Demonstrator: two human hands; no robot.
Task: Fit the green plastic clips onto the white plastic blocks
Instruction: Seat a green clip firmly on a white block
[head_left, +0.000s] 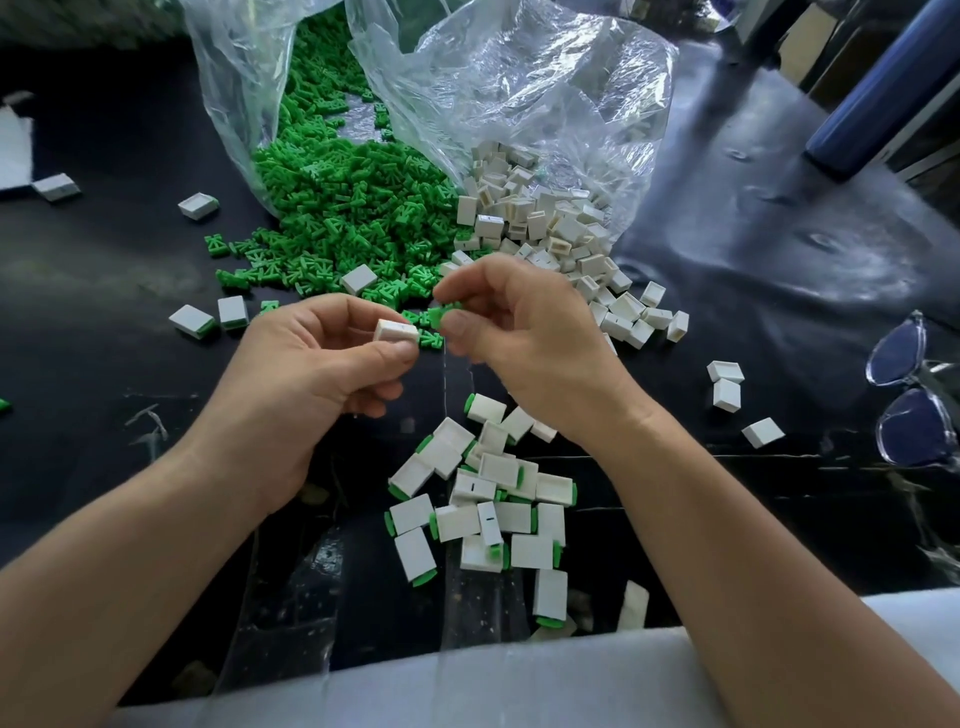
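Left grip (322, 364) pinches slotted white block (396, 331), right grip (519, 332) green clip (441, 314).

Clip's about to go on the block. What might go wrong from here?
The right hand pinches the green clip by fingertips only, apart from the white block in the left hand; it may slip or go in skewed. The finished pile lies near the table edge; pieces may slide off.

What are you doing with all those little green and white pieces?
A person is fitting green clips onto white blocks. The left hand pinches one white block, and the right hand pinches a green clip right beside it, not yet pushed in. Spare clips and spare blocks spill from clear bags behind. Finished blocks lie heaped near the person.
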